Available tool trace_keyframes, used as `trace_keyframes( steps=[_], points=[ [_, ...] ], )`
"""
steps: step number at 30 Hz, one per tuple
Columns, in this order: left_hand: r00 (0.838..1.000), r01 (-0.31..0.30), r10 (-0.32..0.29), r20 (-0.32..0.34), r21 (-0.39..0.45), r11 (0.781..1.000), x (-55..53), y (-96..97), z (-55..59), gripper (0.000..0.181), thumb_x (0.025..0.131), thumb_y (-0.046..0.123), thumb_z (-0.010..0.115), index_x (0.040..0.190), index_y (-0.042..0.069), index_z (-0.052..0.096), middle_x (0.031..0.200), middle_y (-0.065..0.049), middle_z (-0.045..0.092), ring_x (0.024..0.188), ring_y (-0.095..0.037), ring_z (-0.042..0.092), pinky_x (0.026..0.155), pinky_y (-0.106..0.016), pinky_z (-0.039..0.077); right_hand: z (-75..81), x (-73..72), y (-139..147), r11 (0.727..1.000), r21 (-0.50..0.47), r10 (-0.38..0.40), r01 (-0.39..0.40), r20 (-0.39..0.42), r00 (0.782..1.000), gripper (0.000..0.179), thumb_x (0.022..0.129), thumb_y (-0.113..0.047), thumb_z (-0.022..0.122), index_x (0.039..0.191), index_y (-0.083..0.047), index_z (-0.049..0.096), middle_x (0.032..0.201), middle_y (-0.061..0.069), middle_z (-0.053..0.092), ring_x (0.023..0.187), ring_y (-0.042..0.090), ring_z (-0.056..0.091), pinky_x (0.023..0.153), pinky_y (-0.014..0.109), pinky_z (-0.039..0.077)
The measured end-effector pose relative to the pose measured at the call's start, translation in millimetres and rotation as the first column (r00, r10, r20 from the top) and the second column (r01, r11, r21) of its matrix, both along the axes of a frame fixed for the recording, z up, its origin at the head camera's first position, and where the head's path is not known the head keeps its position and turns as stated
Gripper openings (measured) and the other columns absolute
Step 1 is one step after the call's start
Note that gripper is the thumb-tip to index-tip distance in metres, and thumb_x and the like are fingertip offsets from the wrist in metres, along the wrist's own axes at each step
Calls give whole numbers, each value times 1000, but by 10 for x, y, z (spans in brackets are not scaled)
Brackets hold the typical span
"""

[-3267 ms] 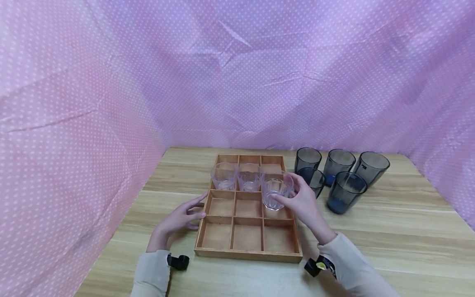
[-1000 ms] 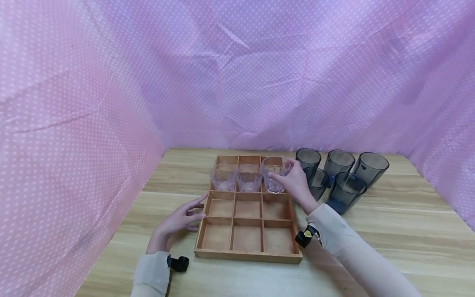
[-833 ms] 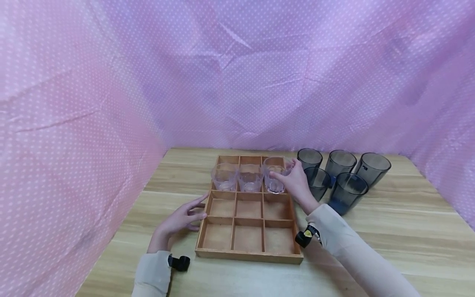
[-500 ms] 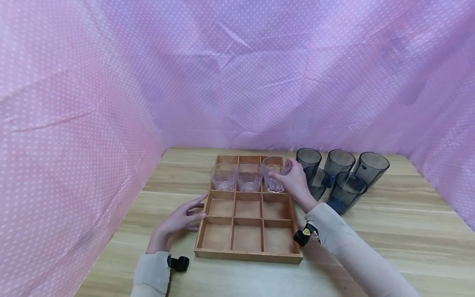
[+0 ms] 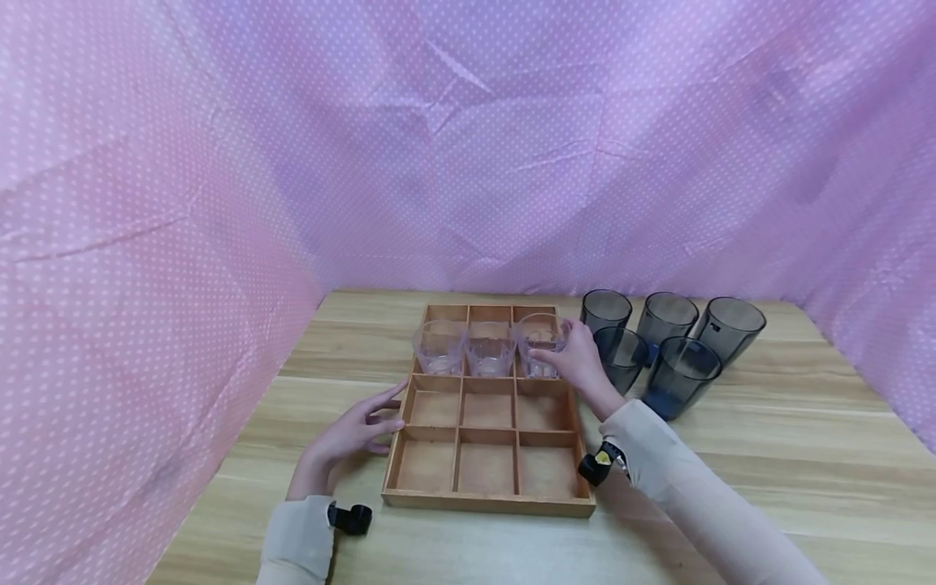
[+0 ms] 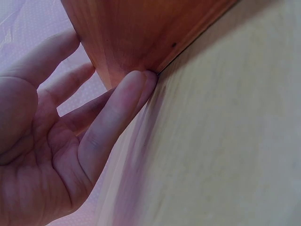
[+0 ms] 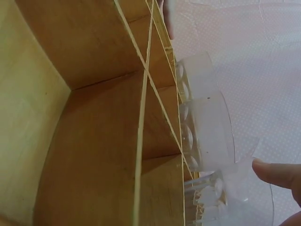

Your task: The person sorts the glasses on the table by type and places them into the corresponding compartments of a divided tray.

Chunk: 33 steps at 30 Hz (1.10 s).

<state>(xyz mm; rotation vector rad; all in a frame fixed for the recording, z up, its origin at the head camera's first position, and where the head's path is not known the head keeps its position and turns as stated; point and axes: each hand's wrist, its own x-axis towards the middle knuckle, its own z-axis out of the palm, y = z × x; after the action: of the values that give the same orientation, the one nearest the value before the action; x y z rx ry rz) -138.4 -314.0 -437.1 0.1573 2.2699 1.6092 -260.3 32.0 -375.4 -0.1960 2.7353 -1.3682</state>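
A wooden divided tray (image 5: pixel 488 505) lies on the table. My right hand (image 5: pixel 582 357) pinches a clear glass tumbler (image 5: pixel 535 335) by its side, thumb in front. The tumbler stands upright at the right-hand compartment of the second row from the back; whether its base touches the floor is unclear. Left of it, two more clear tumblers, one in the middle (image 5: pixel 488 351) and one at the left (image 5: pixel 439 349), fill that row. My left hand (image 5: pixel 353 428) touches the tray's left outer wall with extended fingers. In the right wrist view, my thumb (image 7: pixel 277 175) overlaps the held tumbler (image 7: pixel 244 197).
Several dark smoked glasses, among them a front one (image 5: pixel 683 378), stand right of the tray. One smoked glass (image 5: pixel 620 361) is close beside my right hand. Pink dotted cloth (image 5: pixel 468 179) hangs behind and at the sides of the wooden table (image 5: pixel 790 422).
My right hand has carried the clear tumbler backward from over the third row to the second row, then slightly lower. The nearby smoked glass shifted slightly right. My left hand stayed put.
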Motion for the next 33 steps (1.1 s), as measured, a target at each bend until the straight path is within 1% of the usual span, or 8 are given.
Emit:
trace_keyframes(
  steps=[5,11,21,27,33],
  points=[
    [1000,0,0,-4,1,1000,-2,-4,-17,73,96,26,60,156,22,19,152,-34,23,125,-45,49,85,-44,59,-34,3,12,999,14,35,-35,38,999,84,85,-21,75,144,14,26,145,33,34,135,44,36,115,52,33],
    [1000,0,0,-3,1,1000,-6,-4,-29,73,96,27,60,156,23,19,152,-34,23,125,-45,49,85,-44,59,-97,10,33,998,-24,65,-63,77,995,86,87,-18,72,146,13,18,152,34,25,142,43,27,119,51,27],
    [1000,-8,8,-4,-2,1000,-6,16,-39,72,96,27,60,156,22,20,152,-33,24,125,-44,49,84,-44,59,-168,54,49,993,-108,63,-54,74,995,88,87,-13,71,148,12,13,154,32,21,144,42,22,122,50,21],
    [1000,-11,11,0,1,1000,0,31,-33,73,96,27,60,156,21,19,152,-33,24,125,-45,49,85,-45,59,-153,95,80,993,-101,64,-58,57,996,95,87,-16,72,149,12,7,156,32,17,145,42,18,122,51,18],
    [1000,-11,11,1,3,1000,11,30,-24,72,97,26,60,156,21,19,152,-33,23,126,-46,48,85,-45,59,-83,147,107,991,-94,98,-91,67,993,97,88,-19,72,151,8,5,159,28,11,147,41,15,122,52,18]
  ],
)
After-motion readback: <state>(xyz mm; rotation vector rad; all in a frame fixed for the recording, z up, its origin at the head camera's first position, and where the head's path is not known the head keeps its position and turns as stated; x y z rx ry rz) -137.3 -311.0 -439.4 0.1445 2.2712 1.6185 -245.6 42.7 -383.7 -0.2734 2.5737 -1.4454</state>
